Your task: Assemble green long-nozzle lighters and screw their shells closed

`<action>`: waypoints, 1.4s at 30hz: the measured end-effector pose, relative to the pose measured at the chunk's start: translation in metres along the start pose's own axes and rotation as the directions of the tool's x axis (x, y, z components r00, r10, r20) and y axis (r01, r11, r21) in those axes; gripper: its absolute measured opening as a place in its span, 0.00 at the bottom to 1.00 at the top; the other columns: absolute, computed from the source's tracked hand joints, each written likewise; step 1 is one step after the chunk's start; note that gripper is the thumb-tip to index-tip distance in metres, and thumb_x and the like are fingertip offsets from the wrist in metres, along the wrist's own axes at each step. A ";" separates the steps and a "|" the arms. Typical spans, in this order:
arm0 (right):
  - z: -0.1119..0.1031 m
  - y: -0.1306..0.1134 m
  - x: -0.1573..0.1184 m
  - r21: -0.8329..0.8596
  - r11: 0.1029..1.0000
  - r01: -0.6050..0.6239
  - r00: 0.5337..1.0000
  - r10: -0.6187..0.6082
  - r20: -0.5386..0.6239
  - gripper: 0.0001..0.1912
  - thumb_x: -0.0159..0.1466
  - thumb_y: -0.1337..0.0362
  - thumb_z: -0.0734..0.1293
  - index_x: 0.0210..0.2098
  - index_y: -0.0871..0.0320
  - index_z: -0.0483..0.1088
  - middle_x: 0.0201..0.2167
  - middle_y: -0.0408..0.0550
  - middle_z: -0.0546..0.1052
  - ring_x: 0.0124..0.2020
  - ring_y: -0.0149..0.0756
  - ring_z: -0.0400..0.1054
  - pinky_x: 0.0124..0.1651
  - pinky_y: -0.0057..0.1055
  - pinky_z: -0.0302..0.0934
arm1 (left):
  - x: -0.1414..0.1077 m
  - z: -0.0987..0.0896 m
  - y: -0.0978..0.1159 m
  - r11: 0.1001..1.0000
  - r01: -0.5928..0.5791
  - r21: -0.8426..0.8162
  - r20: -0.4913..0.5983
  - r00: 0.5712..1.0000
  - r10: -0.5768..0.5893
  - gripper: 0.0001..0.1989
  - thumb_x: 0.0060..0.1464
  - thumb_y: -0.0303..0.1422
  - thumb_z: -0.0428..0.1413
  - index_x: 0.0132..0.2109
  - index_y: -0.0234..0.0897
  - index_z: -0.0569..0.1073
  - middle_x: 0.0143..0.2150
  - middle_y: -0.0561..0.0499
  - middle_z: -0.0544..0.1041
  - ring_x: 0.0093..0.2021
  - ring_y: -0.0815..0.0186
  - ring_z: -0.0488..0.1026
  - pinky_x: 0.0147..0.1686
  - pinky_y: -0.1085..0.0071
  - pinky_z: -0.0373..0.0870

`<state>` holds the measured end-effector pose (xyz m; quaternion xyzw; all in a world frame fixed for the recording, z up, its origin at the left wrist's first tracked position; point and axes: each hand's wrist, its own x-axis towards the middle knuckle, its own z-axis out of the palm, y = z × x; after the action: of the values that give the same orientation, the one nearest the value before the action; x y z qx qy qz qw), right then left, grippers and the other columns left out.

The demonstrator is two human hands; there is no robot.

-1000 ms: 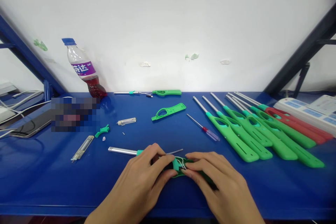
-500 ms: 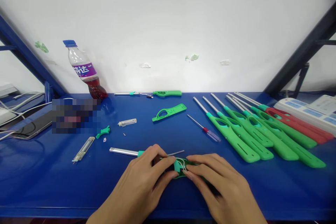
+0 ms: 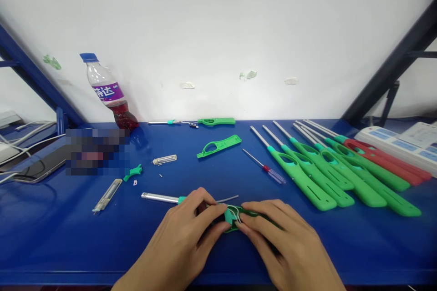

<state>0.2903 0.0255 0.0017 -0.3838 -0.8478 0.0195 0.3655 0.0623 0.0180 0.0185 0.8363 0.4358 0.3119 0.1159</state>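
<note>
My left hand [image 3: 191,232] pinches a small teal trigger piece [image 3: 229,216] inside an opened green lighter shell [image 3: 233,229]. The fingertips of my right hand [image 3: 283,232] are closed on thin white wires [image 3: 236,213] just right of that piece. From the shell's left end a silver metal tube [image 3: 160,197] with a teal collar sticks out past my left hand. A thin grey rod [image 3: 228,198] shows behind my fingers. Both hands cover much of the shell.
Behind lie a green shell half [image 3: 220,147] and a screwdriver [image 3: 273,175]. Several green and red lighters [image 3: 307,182] lie right, beside a power strip [image 3: 392,141]. Left are clear fuel tanks [image 3: 107,195], a loose teal trigger [image 3: 133,172], a bottle [image 3: 109,91] and a phone [image 3: 44,163].
The whole view has shifted very slightly. Both hands keep nearly the same pose, and a little more of the green shell shows by my right fingers.
</note>
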 end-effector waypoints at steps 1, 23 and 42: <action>0.000 0.000 0.000 -0.002 1.000 -0.001 1.000 0.001 0.007 0.10 0.74 0.69 0.64 0.46 0.53 0.78 0.45 0.47 0.83 0.43 0.40 0.79 0.45 0.37 0.75 | -0.001 0.000 0.000 1.000 -0.003 -0.001 -0.002 1.000 0.003 0.09 0.74 0.30 0.54 0.56 0.43 0.75 0.46 0.49 0.74 0.40 0.63 0.77 0.39 0.66 0.79; -0.002 0.003 -0.006 0.014 0.995 -0.100 0.979 0.101 -0.179 0.08 0.74 0.64 0.66 0.47 0.51 0.78 0.45 0.46 0.84 0.45 0.40 0.81 0.47 0.35 0.75 | 0.000 -0.067 -0.072 0.879 0.187 0.439 -0.271 0.960 -0.069 0.17 0.72 0.36 0.52 0.61 0.42 0.78 0.60 0.42 0.80 0.62 0.48 0.72 0.62 0.46 0.70; 0.000 0.006 -0.004 -0.025 0.997 -0.068 0.995 0.066 -0.069 0.10 0.76 0.62 0.63 0.43 0.51 0.77 0.42 0.47 0.84 0.42 0.39 0.81 0.45 0.35 0.76 | -0.005 -0.081 -0.108 0.826 0.250 0.504 -0.188 0.966 -0.177 0.20 0.72 0.46 0.49 0.51 0.45 0.84 0.48 0.45 0.87 0.48 0.50 0.82 0.53 0.52 0.74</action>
<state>0.2963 0.0273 -0.0028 -0.4175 -0.8217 0.0074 0.3879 -0.0612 0.0720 0.0298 0.7591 0.6019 0.2215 -0.1114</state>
